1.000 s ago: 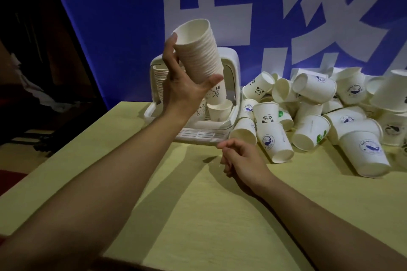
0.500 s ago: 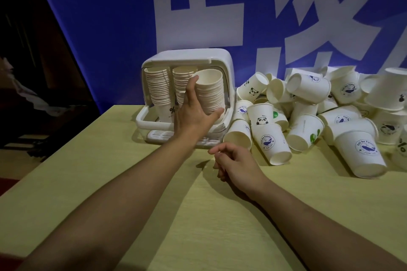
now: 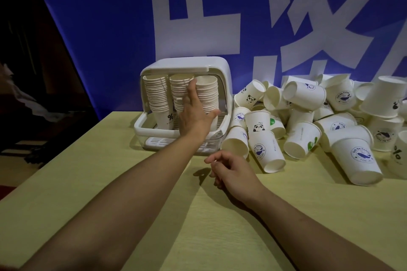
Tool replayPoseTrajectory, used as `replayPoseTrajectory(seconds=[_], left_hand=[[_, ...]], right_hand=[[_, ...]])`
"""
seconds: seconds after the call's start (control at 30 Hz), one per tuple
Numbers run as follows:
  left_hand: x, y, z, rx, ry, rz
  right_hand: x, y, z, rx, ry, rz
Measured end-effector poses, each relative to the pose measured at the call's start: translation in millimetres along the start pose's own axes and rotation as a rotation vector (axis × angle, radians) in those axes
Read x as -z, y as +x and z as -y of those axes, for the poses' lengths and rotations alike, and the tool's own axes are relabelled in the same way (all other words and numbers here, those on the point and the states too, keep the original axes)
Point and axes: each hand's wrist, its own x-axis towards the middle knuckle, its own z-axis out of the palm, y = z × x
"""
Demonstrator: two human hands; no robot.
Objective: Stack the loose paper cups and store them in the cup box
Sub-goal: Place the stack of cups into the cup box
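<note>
white plastic formed the cup box [image 3: 222,77], which stood open-fronted at the back of the pale yellow wooden surface [image 3: 110,182], against a blue banner [image 3: 99,28] with large white characters. inside it three stacks of paper cups stood upright side by side: a left stack [image 3: 157,97], a middle stack [image 3: 179,90] and a right stack [image 3: 208,94]. the left hand [image 3: 193,112] reached into the box, its fingers lying up between the middle and right stacks and its thumb hooked round the front of the right stack, holding it. the right hand [image 3: 231,171] hovered low over the surface in front of the box, fingers loosely curled and holding nothing. just right of the box lay a heap of loose paper cups [image 3: 308,121], tumbled on their sides and upside down, several printed with pandas or whales.
</note>
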Motion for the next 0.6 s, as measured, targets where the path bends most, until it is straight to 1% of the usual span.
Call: replayPoseTrajectory(seconds=[0.13,0.33,0.6], left_hand=[[-1.0,6.9,-7.0,0.015,0.051,-0.022],[-0.7,12.4,-13.9,0.04,0.049,-0.014],[-7.3,11.9,-14.1,0.07,-0.045,-0.049]], right_hand=[[0.4,-0.3,0.8,0.005,-0.019,0.004],[-0.4,0.2,-0.1,0.027,-0.059,0.015],[-0.1,1.2,-2.1,0.04,-0.087,0.023]])
